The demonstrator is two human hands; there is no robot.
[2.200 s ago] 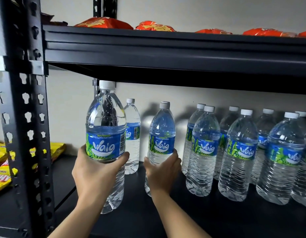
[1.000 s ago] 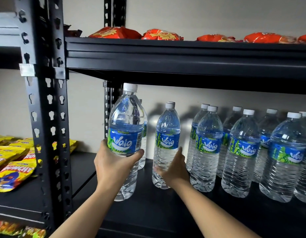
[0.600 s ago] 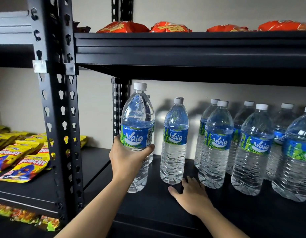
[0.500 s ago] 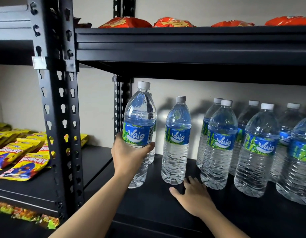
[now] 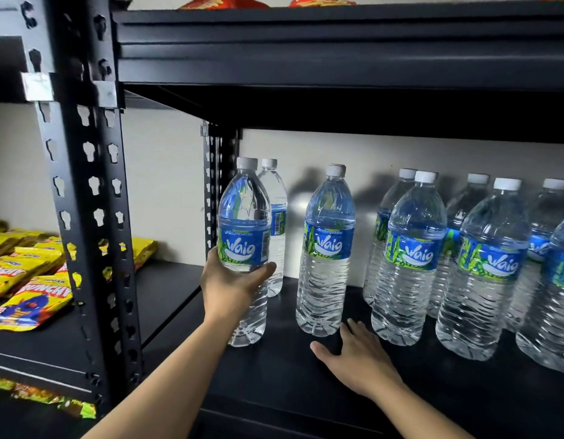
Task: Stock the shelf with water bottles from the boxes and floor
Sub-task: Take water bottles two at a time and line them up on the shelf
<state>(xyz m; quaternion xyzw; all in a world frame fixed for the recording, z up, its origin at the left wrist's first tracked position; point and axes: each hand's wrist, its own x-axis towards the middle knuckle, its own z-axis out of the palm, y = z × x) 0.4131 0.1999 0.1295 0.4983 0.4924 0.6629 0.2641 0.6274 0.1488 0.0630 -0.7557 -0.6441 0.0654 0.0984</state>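
Item: water bottle (image 5: 244, 248), left end of shelf (image 5: 274, 375), my left grip (image 5: 230, 286) clamped round its middle. Right grip (image 5: 359, 365) flat, fingers apart, holding nothing. Risk: I release tilted; it topples rear bottle (image 5: 274, 217).

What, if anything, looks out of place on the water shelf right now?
Nothing is spilled or fallen. One oddity: the back-left bottle, behind the held bottle in the left hand, shows its barcode side, while the front-row bottles show their logos.

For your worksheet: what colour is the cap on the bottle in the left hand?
The bottle has a white cap; head view.
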